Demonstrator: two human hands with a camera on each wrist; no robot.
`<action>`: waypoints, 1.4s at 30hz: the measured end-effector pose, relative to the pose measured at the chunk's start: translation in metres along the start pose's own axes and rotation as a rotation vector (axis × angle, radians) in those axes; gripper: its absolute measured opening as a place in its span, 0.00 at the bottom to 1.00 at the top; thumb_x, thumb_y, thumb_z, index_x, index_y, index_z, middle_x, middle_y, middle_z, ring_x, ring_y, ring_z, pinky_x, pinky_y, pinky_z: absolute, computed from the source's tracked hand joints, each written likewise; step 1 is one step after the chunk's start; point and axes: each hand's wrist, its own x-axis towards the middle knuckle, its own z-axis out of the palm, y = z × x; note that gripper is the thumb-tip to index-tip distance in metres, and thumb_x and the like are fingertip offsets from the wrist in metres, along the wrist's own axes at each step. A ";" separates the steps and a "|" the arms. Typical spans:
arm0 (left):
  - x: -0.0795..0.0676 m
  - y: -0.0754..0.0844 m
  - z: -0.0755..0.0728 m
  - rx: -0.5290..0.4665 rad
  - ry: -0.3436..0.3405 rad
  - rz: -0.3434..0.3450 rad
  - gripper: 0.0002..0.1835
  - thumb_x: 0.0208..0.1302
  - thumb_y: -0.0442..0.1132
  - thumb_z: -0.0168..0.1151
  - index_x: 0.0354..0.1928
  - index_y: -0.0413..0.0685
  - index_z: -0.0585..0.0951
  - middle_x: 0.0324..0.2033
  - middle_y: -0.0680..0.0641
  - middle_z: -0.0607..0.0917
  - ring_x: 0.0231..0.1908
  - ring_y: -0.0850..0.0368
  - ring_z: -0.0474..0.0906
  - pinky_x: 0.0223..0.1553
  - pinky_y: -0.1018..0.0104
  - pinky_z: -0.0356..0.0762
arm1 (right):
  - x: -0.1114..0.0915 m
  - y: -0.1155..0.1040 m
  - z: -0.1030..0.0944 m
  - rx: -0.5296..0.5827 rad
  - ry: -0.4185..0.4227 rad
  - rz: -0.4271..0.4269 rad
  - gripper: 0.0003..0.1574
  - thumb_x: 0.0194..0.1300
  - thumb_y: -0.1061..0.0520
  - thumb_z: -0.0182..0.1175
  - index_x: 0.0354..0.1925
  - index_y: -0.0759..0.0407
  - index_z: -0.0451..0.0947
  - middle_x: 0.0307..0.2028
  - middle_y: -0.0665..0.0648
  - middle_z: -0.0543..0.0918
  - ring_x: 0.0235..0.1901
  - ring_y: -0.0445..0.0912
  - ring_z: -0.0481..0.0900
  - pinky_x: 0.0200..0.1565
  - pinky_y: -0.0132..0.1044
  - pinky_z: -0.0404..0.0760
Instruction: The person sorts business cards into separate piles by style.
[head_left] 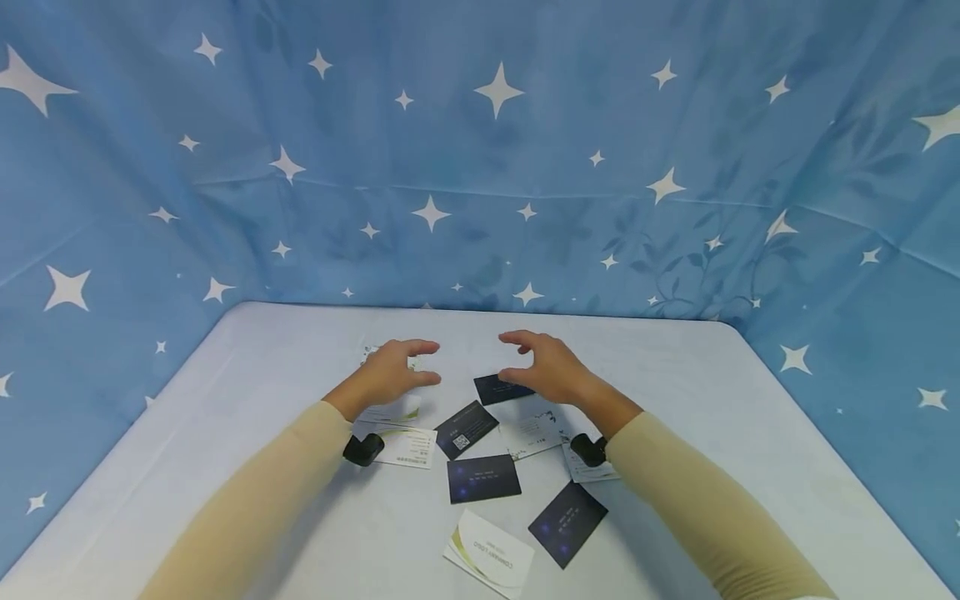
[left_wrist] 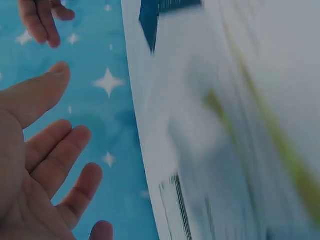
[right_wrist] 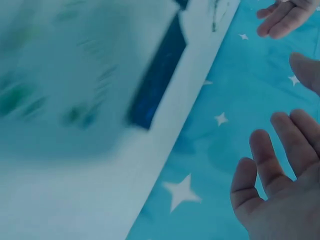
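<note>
Above the white table, my left hand and right hand face each other with a gap between them. Neither holds anything; the fingers are spread and slightly bent in both wrist views. Below and around them lie several business cards. A black card is partly covered by my right hand in the head view. Near the middle is a black card with a QR code, beside a white card with leaf print. White cards with green curves lie under my left wrist.
Closer to the front lie a dark blue card, another dark card and a white card with a green curve. A pale card sits partly behind the right wrist camera. A blue star-patterned curtain hangs behind the table.
</note>
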 end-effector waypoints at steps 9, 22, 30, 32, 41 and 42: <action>-0.009 0.044 0.053 0.073 -0.082 0.085 0.32 0.60 0.51 0.73 0.66 0.55 0.78 0.61 0.47 0.78 0.64 0.45 0.68 0.61 0.40 0.56 | -0.050 0.042 -0.005 -0.057 -0.189 0.043 0.43 0.57 0.49 0.75 0.69 0.52 0.72 0.62 0.62 0.75 0.62 0.60 0.71 0.59 0.61 0.69; -0.008 0.071 0.102 0.350 -0.137 0.148 0.36 0.51 0.61 0.76 0.62 0.58 0.81 0.47 0.54 0.86 0.47 0.53 0.70 0.43 0.51 0.59 | -0.059 0.056 0.005 -0.192 -0.254 0.113 0.38 0.55 0.51 0.76 0.63 0.48 0.78 0.53 0.57 0.77 0.50 0.49 0.73 0.56 0.53 0.73; -0.010 0.074 0.104 0.346 -0.119 0.132 0.34 0.50 0.57 0.78 0.60 0.57 0.82 0.46 0.55 0.86 0.44 0.54 0.69 0.42 0.52 0.58 | -0.058 0.056 0.005 -0.207 -0.228 0.088 0.36 0.53 0.53 0.77 0.61 0.49 0.79 0.52 0.56 0.78 0.51 0.50 0.73 0.57 0.52 0.72; -0.010 0.074 0.103 0.334 -0.120 0.132 0.34 0.50 0.56 0.79 0.60 0.56 0.83 0.47 0.54 0.86 0.44 0.54 0.69 0.42 0.52 0.58 | -0.058 0.055 0.006 -0.197 -0.224 0.073 0.35 0.53 0.53 0.78 0.60 0.51 0.79 0.52 0.53 0.79 0.51 0.49 0.73 0.58 0.52 0.72; -0.010 0.073 0.103 0.301 -0.121 0.131 0.33 0.51 0.55 0.78 0.60 0.56 0.83 0.49 0.55 0.86 0.46 0.53 0.69 0.44 0.51 0.57 | -0.055 0.056 0.009 -0.163 -0.209 0.072 0.39 0.53 0.55 0.78 0.62 0.55 0.77 0.58 0.57 0.78 0.61 0.55 0.71 0.62 0.53 0.68; -0.010 0.073 0.102 0.299 -0.120 0.131 0.32 0.52 0.55 0.78 0.60 0.55 0.83 0.49 0.55 0.86 0.46 0.53 0.69 0.44 0.51 0.57 | -0.055 0.057 0.010 -0.166 -0.211 0.074 0.40 0.53 0.55 0.78 0.63 0.54 0.77 0.60 0.58 0.77 0.62 0.56 0.71 0.62 0.54 0.68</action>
